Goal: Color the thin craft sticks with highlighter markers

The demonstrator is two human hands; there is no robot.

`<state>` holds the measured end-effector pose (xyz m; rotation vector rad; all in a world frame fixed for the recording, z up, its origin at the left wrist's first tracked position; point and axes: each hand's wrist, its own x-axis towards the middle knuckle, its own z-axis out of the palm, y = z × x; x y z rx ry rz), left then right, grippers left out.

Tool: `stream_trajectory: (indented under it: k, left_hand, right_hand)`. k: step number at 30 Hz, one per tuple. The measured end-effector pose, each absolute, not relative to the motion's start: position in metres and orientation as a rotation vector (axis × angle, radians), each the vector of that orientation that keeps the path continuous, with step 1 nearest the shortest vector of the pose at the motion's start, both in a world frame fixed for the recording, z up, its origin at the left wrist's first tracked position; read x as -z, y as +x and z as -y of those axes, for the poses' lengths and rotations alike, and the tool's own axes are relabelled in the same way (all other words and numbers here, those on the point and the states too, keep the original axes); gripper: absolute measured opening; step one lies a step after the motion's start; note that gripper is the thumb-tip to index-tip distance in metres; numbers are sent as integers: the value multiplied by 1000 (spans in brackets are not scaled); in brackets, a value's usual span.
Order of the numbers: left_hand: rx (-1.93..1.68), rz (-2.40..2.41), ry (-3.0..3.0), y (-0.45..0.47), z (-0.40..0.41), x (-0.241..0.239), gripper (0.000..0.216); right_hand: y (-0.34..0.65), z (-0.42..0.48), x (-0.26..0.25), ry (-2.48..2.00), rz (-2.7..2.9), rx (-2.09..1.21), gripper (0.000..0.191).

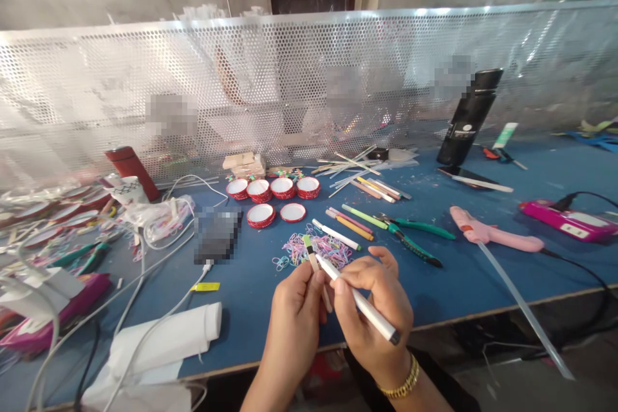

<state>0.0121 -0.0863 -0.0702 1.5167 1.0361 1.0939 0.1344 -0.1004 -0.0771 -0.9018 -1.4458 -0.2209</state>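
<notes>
My left hand (292, 310) pinches a wooden craft stick (313, 261) upright; its top end is coloured green with a black band beneath. My right hand (381, 299) holds a white marker (374, 315) like a pen, its tip against or very close to the stick. The marker's dark rear end points down to the right. Just behind both hands lies a pile of small pastel rubber bands (294, 248). A capped white marker (337, 234) rests on the blue table beyond my right hand, near several coloured markers (355, 226).
Red-rimmed round lids (261, 214) sit in stacks behind the rubber bands. Green-handled pliers (415, 235) and a pink glue gun (492, 233) lie to the right. A black flask (467, 122) stands behind. Left are a phone (217, 235), white cables and a paper roll (164, 338).
</notes>
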Motion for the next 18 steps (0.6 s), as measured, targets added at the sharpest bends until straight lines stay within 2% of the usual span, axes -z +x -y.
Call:
stream_trajectory:
  k: [18]
  left_hand:
    - [-1118, -1050, 1538, 12, 88, 68, 39]
  right_hand:
    - [134, 101, 76, -897, 1482, 204, 15]
